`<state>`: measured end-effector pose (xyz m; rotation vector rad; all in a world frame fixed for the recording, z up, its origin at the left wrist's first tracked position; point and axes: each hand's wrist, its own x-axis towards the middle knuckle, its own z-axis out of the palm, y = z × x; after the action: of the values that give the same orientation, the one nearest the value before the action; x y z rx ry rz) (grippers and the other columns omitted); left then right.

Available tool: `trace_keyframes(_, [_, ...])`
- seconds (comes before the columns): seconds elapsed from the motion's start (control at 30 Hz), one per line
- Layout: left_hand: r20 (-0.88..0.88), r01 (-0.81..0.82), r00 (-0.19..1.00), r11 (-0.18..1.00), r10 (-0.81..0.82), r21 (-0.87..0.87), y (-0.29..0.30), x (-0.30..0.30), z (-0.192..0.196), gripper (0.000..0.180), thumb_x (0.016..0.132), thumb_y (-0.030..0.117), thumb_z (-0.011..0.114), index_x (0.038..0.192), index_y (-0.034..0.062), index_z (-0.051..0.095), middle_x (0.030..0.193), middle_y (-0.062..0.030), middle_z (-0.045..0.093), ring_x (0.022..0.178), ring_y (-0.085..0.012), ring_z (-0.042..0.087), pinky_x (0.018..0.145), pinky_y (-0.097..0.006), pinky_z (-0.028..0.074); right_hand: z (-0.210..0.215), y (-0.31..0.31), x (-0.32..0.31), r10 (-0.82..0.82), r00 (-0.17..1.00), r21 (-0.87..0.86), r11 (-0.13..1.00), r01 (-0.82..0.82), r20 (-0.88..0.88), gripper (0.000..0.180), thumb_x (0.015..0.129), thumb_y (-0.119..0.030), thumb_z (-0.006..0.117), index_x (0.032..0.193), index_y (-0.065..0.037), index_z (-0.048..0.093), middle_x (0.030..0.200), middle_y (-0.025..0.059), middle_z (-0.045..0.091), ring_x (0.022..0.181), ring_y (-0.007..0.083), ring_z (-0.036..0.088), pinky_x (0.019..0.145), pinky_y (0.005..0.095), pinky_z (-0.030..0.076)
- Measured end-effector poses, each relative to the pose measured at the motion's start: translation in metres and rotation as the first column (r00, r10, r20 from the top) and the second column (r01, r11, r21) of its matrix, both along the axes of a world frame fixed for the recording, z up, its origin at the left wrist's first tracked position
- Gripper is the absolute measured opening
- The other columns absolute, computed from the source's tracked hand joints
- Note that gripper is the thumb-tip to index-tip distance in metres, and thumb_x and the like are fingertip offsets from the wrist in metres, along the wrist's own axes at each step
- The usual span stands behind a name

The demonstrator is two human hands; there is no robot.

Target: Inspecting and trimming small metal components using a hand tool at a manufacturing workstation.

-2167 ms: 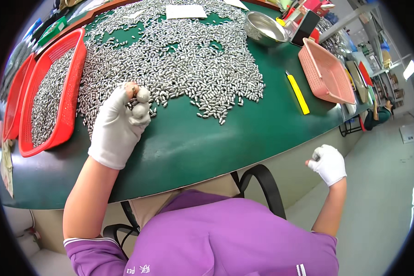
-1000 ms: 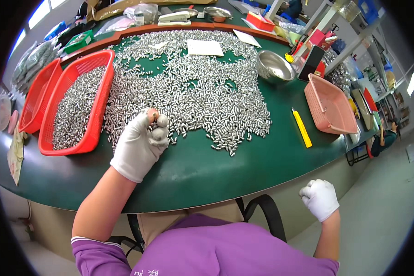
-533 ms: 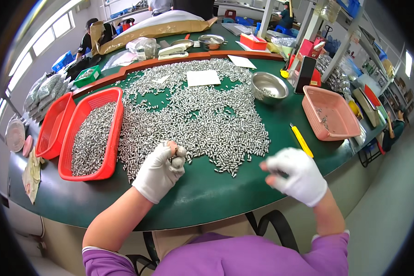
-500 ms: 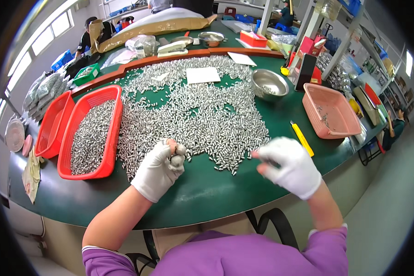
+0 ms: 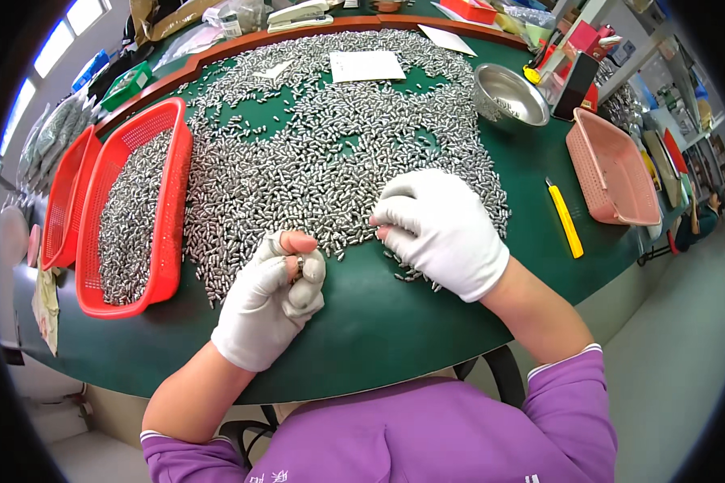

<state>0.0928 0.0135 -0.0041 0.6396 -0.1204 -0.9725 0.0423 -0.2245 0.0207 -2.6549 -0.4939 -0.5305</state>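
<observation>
A wide layer of small silver metal cylinders (image 5: pixel 298 169) is spread over the green table (image 5: pixel 354 298). In a white glove with bare thumb and fingertip, my left hand (image 5: pixel 270 298) is closed near the pile's front edge, and a small metal cylinder (image 5: pixel 300 266) shows between its fingers. My right hand (image 5: pixel 443 229), gloved likewise, reaches over the front right of the pile. Its thumb and finger are pinched close together there; what lies between them, if anything, is too small to make out.
At the left stand a red basket (image 5: pixel 177 217) full of cylinders and another red basket (image 5: pixel 56 217). White cards (image 5: pixel 367 66) lie on the pile. To the right are a metal bowl (image 5: pixel 491 101), a yellow utility knife (image 5: pixel 566 221) and a pink basket (image 5: pixel 592 181).
My right hand has moved left and forward onto the pile's front edge. My left hand stays closed near its former place. The view has tilted down.
</observation>
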Motion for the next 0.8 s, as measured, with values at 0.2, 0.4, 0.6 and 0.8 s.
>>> trace_keyframes(0.2, [-0.084,0.000,0.996,1.000,-0.001,-0.007,-0.002,-0.001,0.002,0.018,0.095,0.026,0.054,0.104,0.0110,0.057,0.088,-0.0042,0.057,0.063,-0.0106,0.045,0.058,-0.023,0.034,-0.016,0.006,0.000,0.064,0.997,0.004,0.998,-0.064,0.041,0.022,0.066,-0.012,0.072,0.086,-0.007,0.067,0.098,0.0102,0.062,0.093,0.0300,0.060,0.079,0.0395,0.050])
trace_keyframes(0.4, [-0.042,0.029,0.999,0.998,-0.027,0.052,-0.005,-0.004,0.006,0.016,0.094,0.028,0.058,0.097,0.0132,0.054,0.085,-0.0025,0.050,0.062,-0.0091,0.040,0.057,-0.022,0.033,0.000,0.000,0.001,0.082,0.996,-0.011,0.997,-0.081,0.048,0.018,0.063,-0.007,0.072,0.079,-0.006,0.066,0.096,0.0105,0.063,0.091,0.0298,0.061,0.077,0.0390,0.050])
trace_keyframes(0.6, [-0.032,0.044,0.999,0.998,-0.043,0.040,-0.004,-0.003,0.004,0.017,0.094,0.029,0.057,0.098,0.0130,0.054,0.085,-0.0028,0.050,0.060,-0.0085,0.038,0.055,-0.022,0.032,0.001,-0.001,0.000,0.058,0.998,0.073,0.996,-0.061,0.034,0.014,0.062,-0.006,0.073,0.073,-0.006,0.064,0.085,0.0079,0.063,0.082,0.0278,0.062,0.071,0.0378,0.050])
trace_keyframes(0.8, [-0.040,0.021,0.999,0.999,-0.019,0.045,-0.004,-0.006,0.005,0.018,0.095,0.029,0.057,0.099,0.0123,0.055,0.088,-0.0035,0.052,0.061,-0.0089,0.040,0.056,-0.022,0.033,-0.004,0.004,-0.001,0.089,0.996,0.047,0.995,-0.089,0.002,0.014,0.062,-0.008,0.073,0.072,-0.006,0.063,0.083,0.0067,0.061,0.080,0.0271,0.061,0.069,0.0378,0.049])
